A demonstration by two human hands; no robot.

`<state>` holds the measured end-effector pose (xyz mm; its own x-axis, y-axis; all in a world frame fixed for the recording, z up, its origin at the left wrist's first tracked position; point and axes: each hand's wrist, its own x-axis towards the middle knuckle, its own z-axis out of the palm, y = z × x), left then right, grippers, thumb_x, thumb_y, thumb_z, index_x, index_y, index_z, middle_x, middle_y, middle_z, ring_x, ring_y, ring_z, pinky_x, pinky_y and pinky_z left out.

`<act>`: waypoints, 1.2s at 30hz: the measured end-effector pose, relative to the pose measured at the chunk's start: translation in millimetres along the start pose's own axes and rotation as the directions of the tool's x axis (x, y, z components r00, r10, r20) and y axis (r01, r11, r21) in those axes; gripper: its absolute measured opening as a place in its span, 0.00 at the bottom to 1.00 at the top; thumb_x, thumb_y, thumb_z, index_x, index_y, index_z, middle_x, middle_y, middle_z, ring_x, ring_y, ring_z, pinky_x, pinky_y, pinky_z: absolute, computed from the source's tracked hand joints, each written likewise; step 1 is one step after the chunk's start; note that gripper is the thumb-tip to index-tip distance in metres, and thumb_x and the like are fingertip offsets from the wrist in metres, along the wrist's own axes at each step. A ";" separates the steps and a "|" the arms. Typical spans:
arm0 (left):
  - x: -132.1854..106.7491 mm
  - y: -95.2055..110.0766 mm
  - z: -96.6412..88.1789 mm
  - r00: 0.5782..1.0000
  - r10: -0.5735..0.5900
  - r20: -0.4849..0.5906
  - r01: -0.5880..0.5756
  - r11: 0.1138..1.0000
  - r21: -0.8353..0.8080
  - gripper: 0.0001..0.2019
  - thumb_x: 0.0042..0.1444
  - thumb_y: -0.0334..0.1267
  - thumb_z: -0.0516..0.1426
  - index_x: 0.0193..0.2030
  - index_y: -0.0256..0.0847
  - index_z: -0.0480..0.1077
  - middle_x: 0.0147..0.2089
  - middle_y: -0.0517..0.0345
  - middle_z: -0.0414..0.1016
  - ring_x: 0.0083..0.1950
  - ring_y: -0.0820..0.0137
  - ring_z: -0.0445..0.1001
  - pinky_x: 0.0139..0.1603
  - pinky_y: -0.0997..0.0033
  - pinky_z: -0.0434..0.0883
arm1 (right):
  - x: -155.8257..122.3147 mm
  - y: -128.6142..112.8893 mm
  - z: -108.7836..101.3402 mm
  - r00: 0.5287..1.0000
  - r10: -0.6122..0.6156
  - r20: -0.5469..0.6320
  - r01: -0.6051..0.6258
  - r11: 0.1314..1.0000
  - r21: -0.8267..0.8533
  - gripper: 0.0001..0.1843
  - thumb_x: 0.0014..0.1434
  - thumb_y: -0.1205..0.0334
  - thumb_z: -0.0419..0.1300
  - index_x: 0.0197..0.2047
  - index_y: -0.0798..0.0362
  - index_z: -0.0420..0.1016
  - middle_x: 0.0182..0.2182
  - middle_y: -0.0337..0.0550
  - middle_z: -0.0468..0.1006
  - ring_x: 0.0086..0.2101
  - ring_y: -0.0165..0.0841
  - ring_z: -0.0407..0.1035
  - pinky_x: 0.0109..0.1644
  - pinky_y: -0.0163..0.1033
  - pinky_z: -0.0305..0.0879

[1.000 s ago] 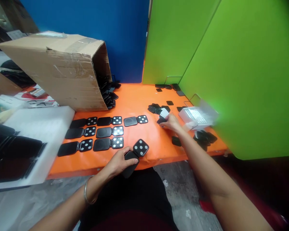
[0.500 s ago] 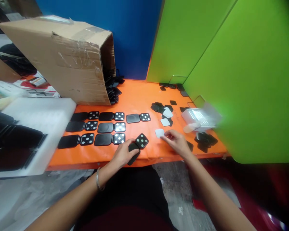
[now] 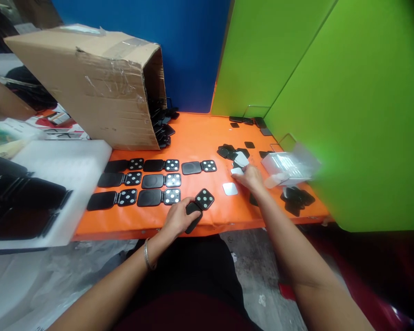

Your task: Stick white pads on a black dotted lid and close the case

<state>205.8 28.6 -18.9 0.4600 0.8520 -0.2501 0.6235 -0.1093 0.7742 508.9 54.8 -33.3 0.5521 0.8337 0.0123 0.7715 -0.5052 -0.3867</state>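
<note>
A large cardboard box (image 3: 89, 82) lies tipped on its side at the back left of an orange surface (image 3: 196, 138), with black parts spilling from its open end. Green partition panels (image 3: 331, 92) close off the right side. A white foam sheet (image 3: 55, 170) covers the surface's left end.

In front of the box, seven black hinged cases (image 3: 152, 181) lie opened flat in three neat rows, each with a plain half and a half dotted with white discs.

At the near edge, the left hand (image 3: 177, 218) presses down on the plain half of an eighth hinged case (image 3: 198, 204), which is turned askew from the rows; its grip is narrow, fingers curled over the case. The case looks like light, stiff plastic, probably smooth, so holding it by the edges of the plain half seems best, sparing the hinge.

The right hand (image 3: 251, 177) reaches to a loose pile of small square pads (image 3: 236, 154), black and white, its fingertips closing on a white one. Another white square pad (image 3: 229, 188) lies alone just beside the case. These pads look thin and very light, best pinched by the edges.

A clear plastic packet (image 3: 286, 165) sits to the right.
</note>
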 end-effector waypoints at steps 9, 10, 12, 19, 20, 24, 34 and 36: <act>4.8 -0.3 -3.9 0.999 -0.008 0.048 0.011 0.999 -0.048 0.15 0.49 0.40 0.60 0.45 0.44 0.71 0.41 0.57 0.77 0.42 0.62 0.75 0.41 0.68 0.68 | -46.8 -1.7 -14.5 0.981 -0.175 -0.088 0.193 0.941 0.277 0.11 0.53 0.65 0.54 0.35 0.54 0.78 0.33 0.47 0.77 0.35 0.38 0.70 0.41 0.43 0.67; 4.9 -0.4 -6.0 0.997 -0.014 0.074 0.021 0.996 -0.088 0.14 0.48 0.40 0.60 0.44 0.43 0.71 0.39 0.58 0.77 0.40 0.63 0.75 0.40 0.68 0.68 | -57.3 -2.1 -14.8 0.973 -0.210 -0.094 0.230 0.915 0.332 0.11 0.54 0.64 0.54 0.36 0.53 0.78 0.34 0.46 0.77 0.34 0.37 0.70 0.41 0.42 0.68; 3.2 -0.4 -11.3 0.991 -0.033 0.129 0.060 0.975 -0.214 0.14 0.48 0.41 0.60 0.42 0.41 0.69 0.35 0.59 0.75 0.36 0.65 0.74 0.37 0.70 0.69 | -79.3 -4.4 -14.2 0.947 -0.311 -0.083 0.316 0.850 0.421 0.11 0.55 0.63 0.54 0.36 0.51 0.79 0.34 0.45 0.77 0.34 0.37 0.71 0.40 0.42 0.69; -16.8 2.0 -28.9 0.953 -0.107 0.283 0.244 0.824 -0.511 0.19 0.46 0.45 0.62 0.45 0.41 0.67 0.40 0.59 0.75 0.40 0.67 0.74 0.37 0.73 0.69 | -126.0 -12.9 0.7 0.853 -0.497 -0.158 0.516 0.761 0.393 0.14 0.61 0.64 0.51 0.40 0.48 0.79 0.37 0.46 0.76 0.38 0.36 0.72 0.43 0.42 0.70; -18.7 2.4 -29.9 0.952 -0.112 0.285 0.252 0.817 -0.519 0.19 0.46 0.44 0.62 0.45 0.41 0.67 0.40 0.59 0.75 0.40 0.67 0.74 0.37 0.73 0.69 | -127.2 -13.0 3.5 0.852 -0.493 -0.176 0.521 0.767 0.375 0.15 0.62 0.64 0.50 0.41 0.48 0.79 0.38 0.47 0.76 0.38 0.36 0.72 0.43 0.43 0.71; -22.2 3.2 -31.0 0.956 -0.118 0.268 0.248 0.812 -0.528 0.20 0.46 0.44 0.62 0.46 0.40 0.68 0.39 0.59 0.75 0.40 0.67 0.73 0.37 0.73 0.69 | -130.3 -12.0 11.0 0.823 -0.539 -0.176 0.567 0.774 0.280 0.18 0.60 0.67 0.48 0.42 0.48 0.79 0.43 0.49 0.76 0.44 0.40 0.71 0.49 0.48 0.70; -21.6 1.4 -18.2 0.972 -0.072 0.224 0.166 0.885 -0.436 0.17 0.52 0.45 0.58 0.46 0.39 0.69 0.39 0.57 0.76 0.39 0.65 0.75 0.39 0.71 0.70 | -133.2 36.2 -12.8 0.866 -0.043 -0.498 0.203 0.940 0.273 0.10 0.58 0.58 0.55 0.39 0.51 0.74 0.36 0.50 0.75 0.41 0.43 0.67 0.48 0.49 0.66; -17.7 0.6 -14.3 0.983 -0.030 0.180 0.096 0.925 -0.369 0.17 0.52 0.44 0.58 0.47 0.40 0.69 0.41 0.56 0.76 0.41 0.64 0.75 0.41 0.69 0.71 | -121.0 52.6 -15.9 0.819 0.127 -0.560 0.079 0.941 0.330 0.16 0.55 0.53 0.59 0.43 0.54 0.71 0.39 0.52 0.74 0.41 0.43 0.67 0.47 0.49 0.65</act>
<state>188.9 20.8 -5.7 0.5476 0.7486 -0.3737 0.3873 0.1691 0.9063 487.8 -76.2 -40.5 0.7271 0.4933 0.4774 0.6654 -0.3355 -0.6668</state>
